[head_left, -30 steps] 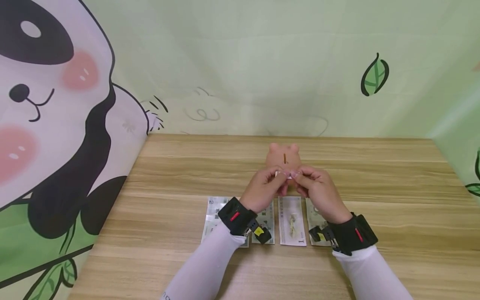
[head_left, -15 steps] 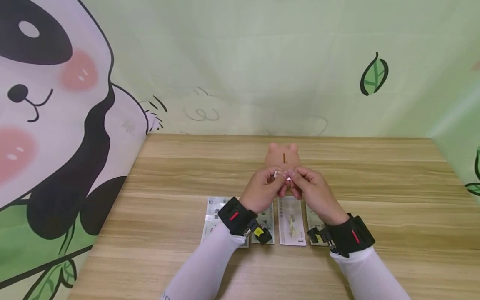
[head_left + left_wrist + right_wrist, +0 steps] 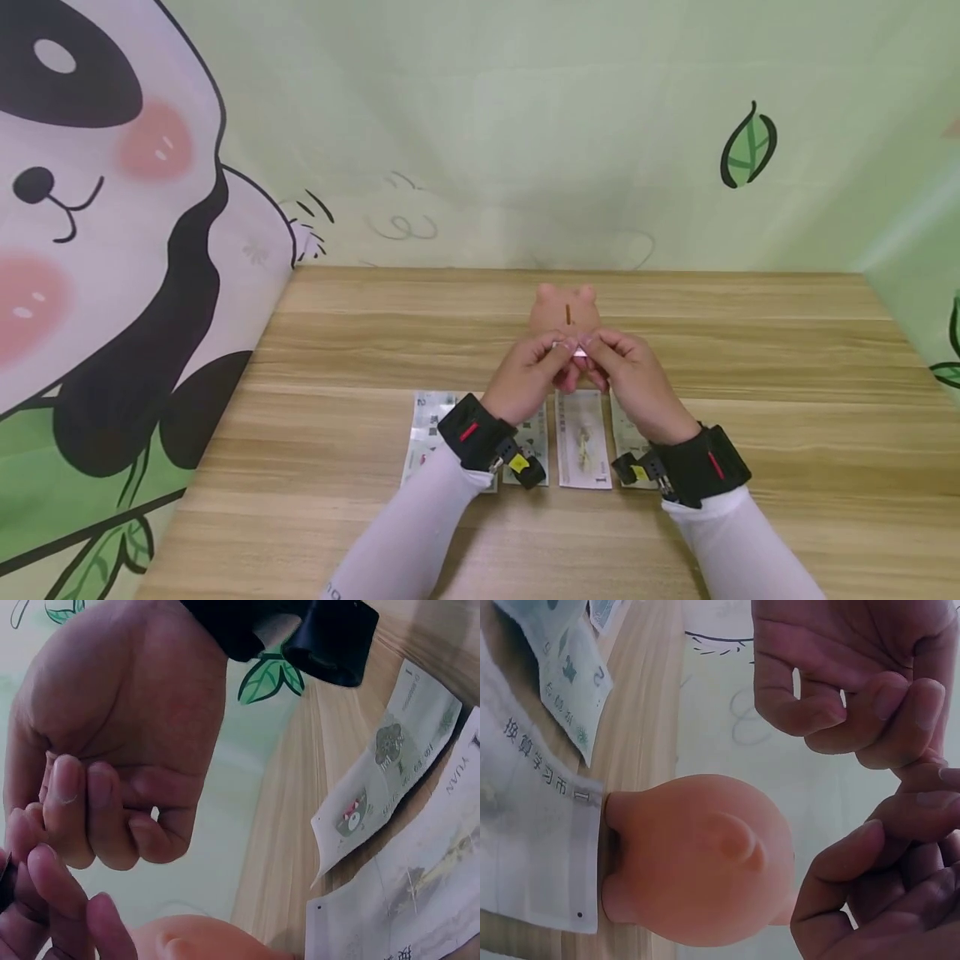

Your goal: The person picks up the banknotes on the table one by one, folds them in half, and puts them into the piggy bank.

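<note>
Both hands meet over the middle of the table, close in front of a pink piggy bank [image 3: 564, 308] with a slot in its top. Between thumbs and fingertips they pinch a small, folded, whitish slip of paper [image 3: 580, 352], mostly hidden by the fingers. My left hand [image 3: 528, 372] has its left end and my right hand [image 3: 641, 387] its right end. In the right wrist view the round body of the piggy bank [image 3: 705, 862] stands on the table below the hands. Beneath the wrists lie paper banknotes, one [image 3: 583, 446] marked with a 1.
More banknotes lie side by side in the row: one marked 2 [image 3: 429, 425] at the left, another [image 3: 536, 442] beside it, and one [image 3: 624, 427] partly under the right wrist. The wooden table [image 3: 787, 375] ends at a printed cloth backdrop [image 3: 480, 150].
The hands stay nearly in place over the row of banknotes. The slip's visible white part shifts slightly as the fingers and thumbs work along it.
</note>
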Available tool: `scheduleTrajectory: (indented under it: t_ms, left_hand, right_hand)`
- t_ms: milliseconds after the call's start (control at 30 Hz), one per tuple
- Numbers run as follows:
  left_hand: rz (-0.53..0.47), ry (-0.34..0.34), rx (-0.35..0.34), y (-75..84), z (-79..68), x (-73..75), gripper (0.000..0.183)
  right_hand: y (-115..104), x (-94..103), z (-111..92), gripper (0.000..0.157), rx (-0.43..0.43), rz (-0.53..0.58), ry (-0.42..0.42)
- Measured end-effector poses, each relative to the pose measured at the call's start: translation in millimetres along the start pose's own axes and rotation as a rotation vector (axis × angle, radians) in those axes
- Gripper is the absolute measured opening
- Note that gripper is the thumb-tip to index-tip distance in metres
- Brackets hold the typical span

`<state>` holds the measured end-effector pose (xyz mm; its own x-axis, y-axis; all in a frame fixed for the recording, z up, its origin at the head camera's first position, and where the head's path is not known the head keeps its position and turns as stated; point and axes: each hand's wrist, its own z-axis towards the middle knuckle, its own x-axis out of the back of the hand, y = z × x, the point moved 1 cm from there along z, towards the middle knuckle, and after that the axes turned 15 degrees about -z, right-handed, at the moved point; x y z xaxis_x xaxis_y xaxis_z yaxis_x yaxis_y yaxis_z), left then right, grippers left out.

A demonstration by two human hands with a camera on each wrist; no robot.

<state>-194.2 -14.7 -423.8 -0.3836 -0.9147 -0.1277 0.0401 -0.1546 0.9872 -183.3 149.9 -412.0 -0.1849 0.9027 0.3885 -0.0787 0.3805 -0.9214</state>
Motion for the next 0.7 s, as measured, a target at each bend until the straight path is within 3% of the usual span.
scheduleTrajectory:
  t_ms: [300,700]
  left_hand:
    - [0.027,-0.009,0.032,2.9,-1.0,-0.5,0.037]
    - [0.117,0.041,0.044,8.2,-3.0,0.7,0.034]
  right_hand:
    - [0.2,-0.5,0.2,0.029,0.033,0.046,0.038]
    - [2.6,-1.1,1.4,0.023,0.012,0.036,0.075]
